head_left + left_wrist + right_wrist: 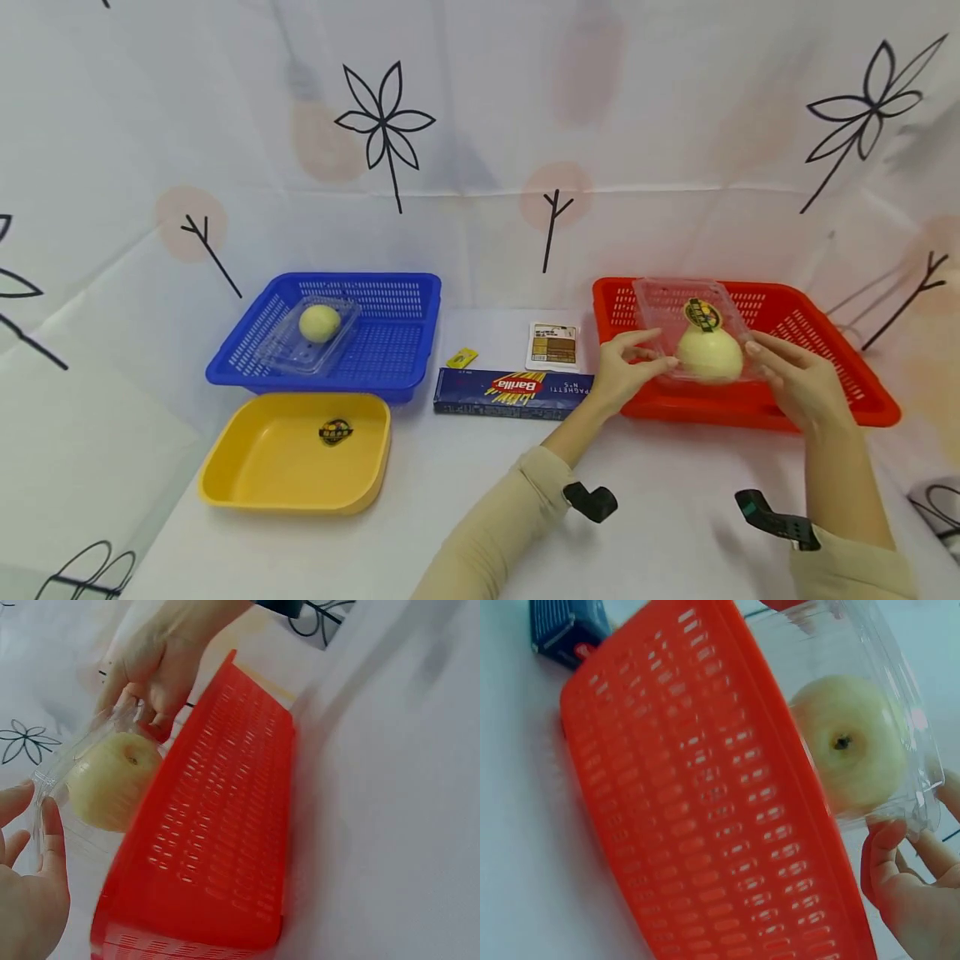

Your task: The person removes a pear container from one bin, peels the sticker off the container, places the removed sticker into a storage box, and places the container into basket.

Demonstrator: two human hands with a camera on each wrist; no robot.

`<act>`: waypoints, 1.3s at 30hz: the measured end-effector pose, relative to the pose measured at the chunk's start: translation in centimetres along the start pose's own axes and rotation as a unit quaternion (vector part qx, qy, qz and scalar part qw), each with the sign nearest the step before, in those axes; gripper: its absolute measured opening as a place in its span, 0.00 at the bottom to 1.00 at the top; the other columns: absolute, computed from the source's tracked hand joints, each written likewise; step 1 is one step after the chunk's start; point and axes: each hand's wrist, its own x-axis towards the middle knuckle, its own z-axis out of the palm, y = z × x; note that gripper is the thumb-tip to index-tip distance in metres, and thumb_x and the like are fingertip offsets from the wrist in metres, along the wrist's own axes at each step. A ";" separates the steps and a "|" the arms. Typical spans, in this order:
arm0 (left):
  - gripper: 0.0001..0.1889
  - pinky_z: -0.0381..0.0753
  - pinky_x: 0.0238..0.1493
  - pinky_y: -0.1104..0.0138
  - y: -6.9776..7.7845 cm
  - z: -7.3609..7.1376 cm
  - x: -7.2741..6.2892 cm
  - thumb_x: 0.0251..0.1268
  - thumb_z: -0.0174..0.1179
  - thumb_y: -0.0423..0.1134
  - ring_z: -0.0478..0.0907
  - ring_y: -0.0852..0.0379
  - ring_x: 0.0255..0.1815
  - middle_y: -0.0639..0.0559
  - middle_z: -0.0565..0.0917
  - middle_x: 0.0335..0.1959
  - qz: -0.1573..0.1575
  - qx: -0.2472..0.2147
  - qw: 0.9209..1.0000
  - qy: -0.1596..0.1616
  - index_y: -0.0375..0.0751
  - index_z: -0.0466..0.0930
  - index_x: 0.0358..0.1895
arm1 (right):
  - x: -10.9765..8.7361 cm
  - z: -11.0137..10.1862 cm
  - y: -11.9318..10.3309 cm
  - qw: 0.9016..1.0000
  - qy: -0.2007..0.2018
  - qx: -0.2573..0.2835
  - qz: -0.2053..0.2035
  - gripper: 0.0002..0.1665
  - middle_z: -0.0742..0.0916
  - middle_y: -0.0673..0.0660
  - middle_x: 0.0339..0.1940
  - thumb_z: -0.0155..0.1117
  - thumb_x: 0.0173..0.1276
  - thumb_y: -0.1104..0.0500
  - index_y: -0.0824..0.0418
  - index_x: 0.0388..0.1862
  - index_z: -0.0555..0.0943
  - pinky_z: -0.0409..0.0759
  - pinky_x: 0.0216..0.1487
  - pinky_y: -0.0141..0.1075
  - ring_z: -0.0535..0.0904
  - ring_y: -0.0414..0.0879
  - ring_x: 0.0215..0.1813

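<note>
Both hands hold a clear plastic clamshell box (660,312) over the red basket (840,358). My left hand (628,371) pinches its left edge between thumb and fingers. At the opposite edge, my right hand (804,379) grips the plastic, its fingertips curled round the rim in the right wrist view. Inside the box sits a pale yellow-green round fruit (708,354), its dark-centred end showing in the right wrist view (844,754). A black-and-yellow sticker (702,315) is on the raised lid. The basket's perforated wall (217,802) stands just below the box.
On the left, a blue basket (390,333) holds another clear box with a round fruit (319,323). A yellow tray (292,458) bearing a sticker stands before it. Between the baskets lie a Barilla spaghetti box (513,393), a small yellow packet (462,358) and a white-and-brown packet (553,346).
</note>
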 end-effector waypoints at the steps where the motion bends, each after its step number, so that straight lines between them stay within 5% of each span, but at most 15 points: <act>1: 0.21 0.80 0.33 0.77 0.1 -0.2 -0.2 0.52 0.66 0.26 0.75 0.71 0.32 0.58 0.80 0.47 0.000 -0.010 1.000 -0.003 0.35 0.80 0.53 | -0.2 0.2 0.0 1.000 -0.005 0.011 -0.003 0.10 0.82 0.36 0.40 0.62 0.66 0.58 0.46 0.42 0.87 0.78 0.38 0.21 0.74 0.32 0.42; 7: 0.20 0.79 0.32 0.77 1.0 -1.8 -1.4 0.54 0.64 0.25 0.76 0.69 0.34 0.65 0.79 0.43 -0.004 -0.053 0.999 -0.003 0.34 0.80 0.53 | -1.3 1.6 0.6 0.991 -0.088 0.095 -0.040 0.15 0.85 0.45 0.42 0.52 0.71 0.64 0.55 0.47 0.85 0.80 0.42 0.25 0.79 0.38 0.42; 12: 0.20 0.81 0.35 0.75 1.7 -3.3 -2.4 0.54 0.62 0.22 0.77 0.66 0.35 0.59 0.81 0.45 -0.005 -0.089 0.996 -0.007 0.30 0.78 0.53 | -1.9 2.6 1.2 0.969 -0.160 0.184 -0.047 0.19 0.85 0.52 0.44 0.45 0.73 0.68 0.61 0.51 0.83 0.81 0.44 0.30 0.81 0.43 0.42; 16: 0.20 0.80 0.36 0.75 2.2 -4.4 -3.2 0.54 0.62 0.21 0.76 0.65 0.34 0.55 0.80 0.44 -0.005 -0.099 0.995 -0.010 0.28 0.78 0.53 | -2.6 3.7 1.5 0.958 -0.191 0.204 -0.069 0.21 0.85 0.53 0.45 0.42 0.73 0.69 0.62 0.54 0.81 0.81 0.43 0.29 0.81 0.43 0.43; 20: 0.20 0.79 0.36 0.76 2.6 -5.5 -4.2 0.53 0.62 0.21 0.76 0.63 0.34 0.51 0.80 0.42 -0.002 -0.101 0.995 -0.008 0.27 0.77 0.53 | -3.3 4.8 1.8 0.956 -0.203 0.191 -0.091 0.22 0.85 0.54 0.45 0.40 0.73 0.71 0.63 0.55 0.80 0.81 0.42 0.29 0.81 0.43 0.43; 27: 0.23 0.81 0.38 0.73 3.0 -7.8 -6.1 0.52 0.59 0.17 0.77 0.64 0.36 0.52 0.79 0.40 -0.009 -0.132 0.991 -0.012 0.22 0.73 0.56 | -4.3 6.8 2.6 0.973 -0.182 0.088 -0.110 0.23 0.81 0.50 0.53 0.45 0.72 0.70 0.58 0.60 0.77 0.79 0.48 0.28 0.78 0.40 0.49; 34: 0.25 0.81 0.37 0.71 3.2 -10.1 -8.0 0.49 0.57 0.14 0.76 0.61 0.35 0.41 0.77 0.52 -0.020 -0.145 0.989 -0.008 0.18 0.70 0.56 | -4.9 8.3 4.0 0.973 -0.187 0.002 -0.137 0.26 0.73 0.50 0.57 0.47 0.71 0.71 0.59 0.66 0.71 0.76 0.52 0.27 0.69 0.39 0.56; 39: 0.26 0.82 0.38 0.70 3.1 -11.4 -9.4 0.48 0.57 0.14 0.76 0.61 0.35 0.41 0.75 0.54 -0.015 -0.149 0.989 -0.006 0.17 0.69 0.56 | -5.4 9.5 4.9 0.972 -0.187 -0.042 -0.136 0.28 0.71 0.52 0.58 0.49 0.70 0.71 0.60 0.68 0.68 0.76 0.53 0.27 0.73 0.39 0.54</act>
